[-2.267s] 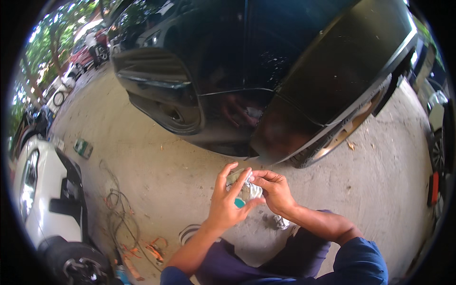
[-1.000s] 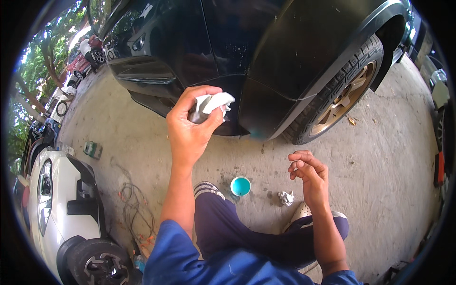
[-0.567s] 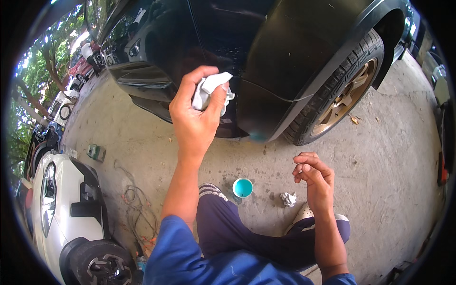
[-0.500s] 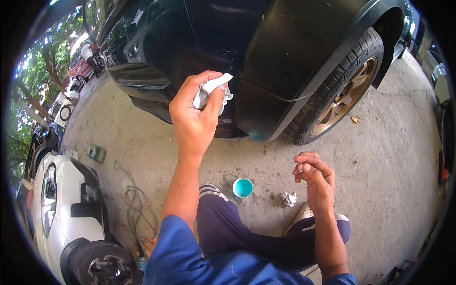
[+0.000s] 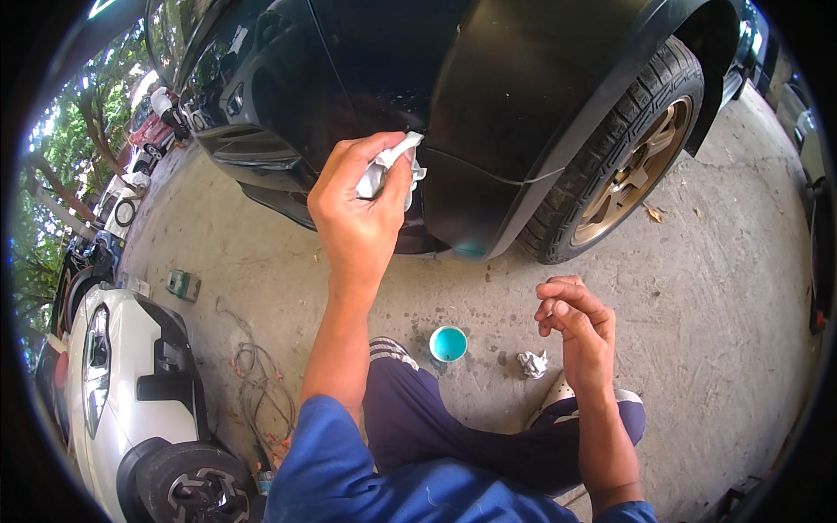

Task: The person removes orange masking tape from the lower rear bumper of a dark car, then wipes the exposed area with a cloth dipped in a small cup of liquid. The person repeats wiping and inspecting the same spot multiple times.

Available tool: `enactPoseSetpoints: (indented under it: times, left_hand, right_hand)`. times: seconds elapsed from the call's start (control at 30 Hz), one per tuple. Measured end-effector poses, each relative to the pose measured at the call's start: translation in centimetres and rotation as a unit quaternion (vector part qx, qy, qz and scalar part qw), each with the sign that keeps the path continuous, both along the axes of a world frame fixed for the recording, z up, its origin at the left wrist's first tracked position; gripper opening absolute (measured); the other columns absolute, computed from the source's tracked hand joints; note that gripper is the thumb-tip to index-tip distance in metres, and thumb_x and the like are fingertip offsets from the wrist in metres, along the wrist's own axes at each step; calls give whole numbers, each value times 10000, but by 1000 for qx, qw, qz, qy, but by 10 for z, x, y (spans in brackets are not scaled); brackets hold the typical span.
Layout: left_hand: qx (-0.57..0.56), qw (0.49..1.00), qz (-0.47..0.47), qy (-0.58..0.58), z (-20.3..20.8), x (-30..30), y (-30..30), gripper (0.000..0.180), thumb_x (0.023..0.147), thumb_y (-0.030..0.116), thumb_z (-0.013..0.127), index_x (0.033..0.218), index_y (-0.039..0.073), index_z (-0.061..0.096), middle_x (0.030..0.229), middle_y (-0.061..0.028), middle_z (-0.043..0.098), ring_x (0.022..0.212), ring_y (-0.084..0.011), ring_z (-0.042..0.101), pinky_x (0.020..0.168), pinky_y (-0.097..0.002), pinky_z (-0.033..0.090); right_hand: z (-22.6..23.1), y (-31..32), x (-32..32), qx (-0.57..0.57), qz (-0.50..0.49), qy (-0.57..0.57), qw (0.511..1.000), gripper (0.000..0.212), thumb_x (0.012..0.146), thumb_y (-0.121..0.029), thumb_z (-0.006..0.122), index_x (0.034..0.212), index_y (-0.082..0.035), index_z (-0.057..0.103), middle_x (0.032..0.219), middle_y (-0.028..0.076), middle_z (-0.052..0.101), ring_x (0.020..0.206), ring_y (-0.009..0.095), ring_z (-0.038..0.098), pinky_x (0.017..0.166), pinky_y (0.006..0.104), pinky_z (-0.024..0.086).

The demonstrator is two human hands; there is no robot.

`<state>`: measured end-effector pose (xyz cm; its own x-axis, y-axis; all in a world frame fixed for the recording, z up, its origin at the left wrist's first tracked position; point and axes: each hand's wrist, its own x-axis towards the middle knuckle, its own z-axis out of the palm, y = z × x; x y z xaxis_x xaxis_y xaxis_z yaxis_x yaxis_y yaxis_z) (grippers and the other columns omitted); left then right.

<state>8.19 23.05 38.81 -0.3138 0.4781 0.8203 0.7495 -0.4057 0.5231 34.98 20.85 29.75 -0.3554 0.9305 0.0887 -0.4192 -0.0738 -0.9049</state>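
My left hand (image 5: 359, 209) is closed around a crumpled white piece of paper or cloth (image 5: 373, 181), pinched between thumb and fingers. It is up against the lower side of a dark car body (image 5: 384, 70), beside the seam with the duller panel (image 5: 514, 96). Pale scuffs show on the paint just above it. Over the floor to the right, my right hand (image 5: 582, 336) hangs loosely curled, fingers slightly apart, with nothing seen in it. Between my feet stands a small white-rimmed cup of turquoise liquid (image 5: 449, 343). A crumpled ball of grey-white paper (image 5: 532, 364) lies near my right foot.
A thin wire (image 5: 514, 181) sticks out along the dull panel towards the wheel arch. The car's wheel (image 5: 623, 174) is at upper right. A white car front (image 5: 131, 383), a loose cable (image 5: 257, 383) and a green box-like object (image 5: 182, 284) are to the left on the concrete.
My view has shifted slightly, so the car and the floor items sit a little differently. My left hand keeps its grip on the white wad at the panel; my right hand has hardly moved.
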Motion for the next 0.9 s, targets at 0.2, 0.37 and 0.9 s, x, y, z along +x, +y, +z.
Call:
enactPoseSetpoints:
  times: [0.2, 0.37, 0.9]
  left_hand:
    - [24, 999, 28, -5, -2, -1, 7, 124, 872, -37, 808, 973, -7, 742, 855, -52, 677, 720, -103, 658, 613, -259, 505]
    - [38, 998, 39, 33, -3, -2, 9, 154, 847, -35, 827, 979, -5, 752, 868, -56, 677, 728, -111, 668, 615, -261, 511]
    - [18, 996, 73, 56, 5, 4, 13, 178, 809, -77, 830, 945, -2, 743, 846, -22, 634, 734, -78, 627, 629, -246, 479]
  right_hand:
    - [1, 1, 1, -2, 3, 7, 1000, 246, 955, -85, 654, 1139, 35, 764, 1126, 98, 627, 897, 148, 647, 725, 289, 516]
    - [1, 3, 1, -2, 5, 4, 1000, 250, 953, -81, 652, 1144, 40, 761, 1129, 99, 626, 902, 148, 646, 730, 290, 516]
    - [0, 9, -4, -5, 11, -21, 1000, 298, 936, -169, 660, 1119, 48, 750, 1143, 107, 620, 900, 155, 640, 732, 293, 514]
